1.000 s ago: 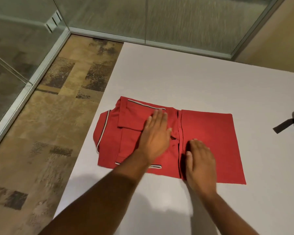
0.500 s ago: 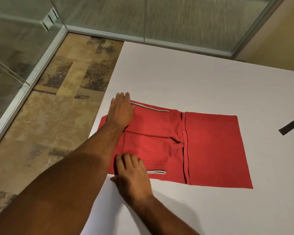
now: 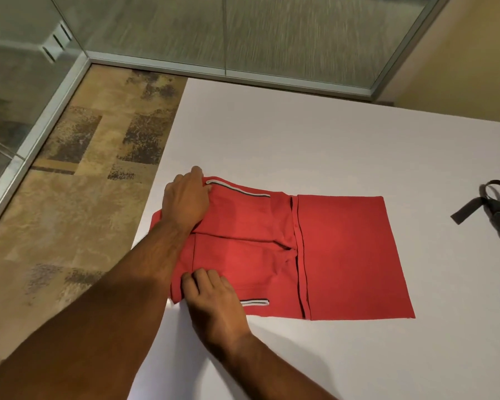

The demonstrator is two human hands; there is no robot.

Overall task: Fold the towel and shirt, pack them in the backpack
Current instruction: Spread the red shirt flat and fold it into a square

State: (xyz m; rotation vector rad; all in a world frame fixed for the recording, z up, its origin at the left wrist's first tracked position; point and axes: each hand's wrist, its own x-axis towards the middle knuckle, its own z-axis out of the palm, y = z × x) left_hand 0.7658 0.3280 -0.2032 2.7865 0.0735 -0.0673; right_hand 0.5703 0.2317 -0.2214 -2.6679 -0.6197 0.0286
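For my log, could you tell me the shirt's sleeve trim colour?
White with dark edges, on the red shirt; head view.

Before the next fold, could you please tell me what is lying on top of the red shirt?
Both hands lie on the red shirt: the left hand at its far left corner, the right hand at its near left edge. Fabric beneath them is hidden. Nothing else lies on it.
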